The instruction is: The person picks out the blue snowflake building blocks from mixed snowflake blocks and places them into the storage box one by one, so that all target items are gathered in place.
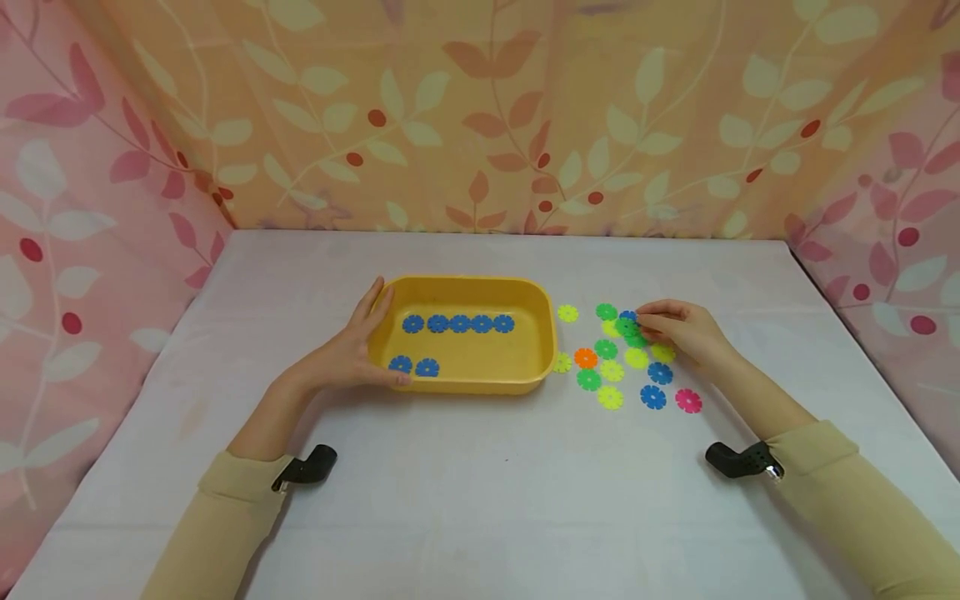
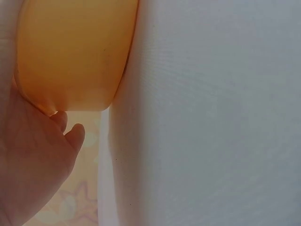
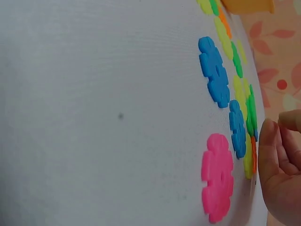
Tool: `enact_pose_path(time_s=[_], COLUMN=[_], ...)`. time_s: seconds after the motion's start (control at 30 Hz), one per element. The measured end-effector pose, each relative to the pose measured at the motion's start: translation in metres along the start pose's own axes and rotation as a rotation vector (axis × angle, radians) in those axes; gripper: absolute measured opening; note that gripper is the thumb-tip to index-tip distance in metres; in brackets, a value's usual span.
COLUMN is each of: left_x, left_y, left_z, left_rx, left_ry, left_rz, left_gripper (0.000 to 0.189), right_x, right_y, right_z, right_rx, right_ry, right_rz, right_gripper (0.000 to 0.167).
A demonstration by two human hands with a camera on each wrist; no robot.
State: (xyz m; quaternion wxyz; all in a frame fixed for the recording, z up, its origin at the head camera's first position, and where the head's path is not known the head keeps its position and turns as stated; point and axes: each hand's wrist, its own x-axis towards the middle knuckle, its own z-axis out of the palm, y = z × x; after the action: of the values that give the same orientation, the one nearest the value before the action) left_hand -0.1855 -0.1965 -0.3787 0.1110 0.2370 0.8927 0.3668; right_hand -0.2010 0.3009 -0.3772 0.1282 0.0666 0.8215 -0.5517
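A yellow plastic basin point(image 1: 465, 386) stands left of centre on the table. Blue snowflake discs lie in it: a back row with a blue disc point(image 1: 460, 323) mid-row, and two near the front left. My left hand point(image 1: 348, 350) grips the basin's left end, thumb on the front rim, fingers at the back-left corner. In the left wrist view the hand wraps the basin's end wall point(image 2: 75, 56). My right hand point(image 1: 686, 333) is at the loose discs, fingertips beside a partly covered blue disc point(image 1: 628, 317) under a green disc point(image 1: 625, 327). Nothing shows between its fingertips point(image 3: 268, 126).
Right of the basin lie several scattered discs, among them an orange disc point(image 1: 586, 358), a yellow disc point(image 1: 610, 397), a blue disc point(image 1: 653, 397) and a pink disc point(image 1: 688, 401); some overlap. A white cloth point(image 1: 480, 492) covers the table. Patterned curtains point(image 1: 487, 125) stand around it.
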Motion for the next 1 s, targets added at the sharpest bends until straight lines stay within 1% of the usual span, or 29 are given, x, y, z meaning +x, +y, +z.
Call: enact_pose_path(time_s=[0.07, 0.2, 0.3, 0.43, 0.5, 0.57, 0.67, 0.77, 0.9, 1.0], left_x=[0.0, 0.001, 0.001, 0.001, 0.001, 0.001, 0.001, 0.0, 0.0, 0.0], left_y=[0.0, 0.001, 0.002, 0.003, 0.004, 0.003, 0.002, 0.002, 0.001, 0.002], left_z=[0.0, 0.0, 0.0, -0.001, -0.001, -0.001, -0.001, 0.0, 0.0, 0.0], left_rx=[-0.002, -0.007, -0.007, -0.004, -0.003, -0.003, -0.004, -0.01, -0.013, -0.014], left_ry=[-0.001, -0.002, -0.003, -0.002, -0.001, 0.0, 0.001, 0.003, 0.005, 0.008], left_rz=[0.0, -0.002, -0.004, -0.006, -0.007, -0.007, -0.005, -0.003, 0.003, 0.003], left_gripper=[0.13, 0.129, 0.129, 0.129, 0.129, 0.129, 0.129, 0.129, 0.13, 0.13], right_x=[0.001, 0.002, 0.002, 0.001, 0.001, 0.001, 0.004, 0.007, 0.01, 0.012], right_y=[0.002, 0.003, 0.002, -0.002, -0.003, -0.004, -0.002, 0.001, 0.002, 0.001], right_z=[-0.001, -0.001, 0.001, 0.004, 0.005, 0.003, -0.001, -0.006, -0.009, -0.009], right_rx=[-0.068, -0.19, -0.235, -0.256, -0.283, -0.338, -0.462, -0.546, -0.567, -0.584], right_ry=[0.014, 0.034, 0.027, -0.01, -0.017, -0.001, 0.057, 0.094, 0.076, 0.067], right_rz=[-0.006, -0.043, -0.064, -0.082, -0.1, -0.13, -0.179, -0.185, -0.16, -0.161], right_gripper=[0.052, 0.048, 0.045, 0.041, 0.04, 0.036, 0.031, 0.031, 0.036, 0.037])
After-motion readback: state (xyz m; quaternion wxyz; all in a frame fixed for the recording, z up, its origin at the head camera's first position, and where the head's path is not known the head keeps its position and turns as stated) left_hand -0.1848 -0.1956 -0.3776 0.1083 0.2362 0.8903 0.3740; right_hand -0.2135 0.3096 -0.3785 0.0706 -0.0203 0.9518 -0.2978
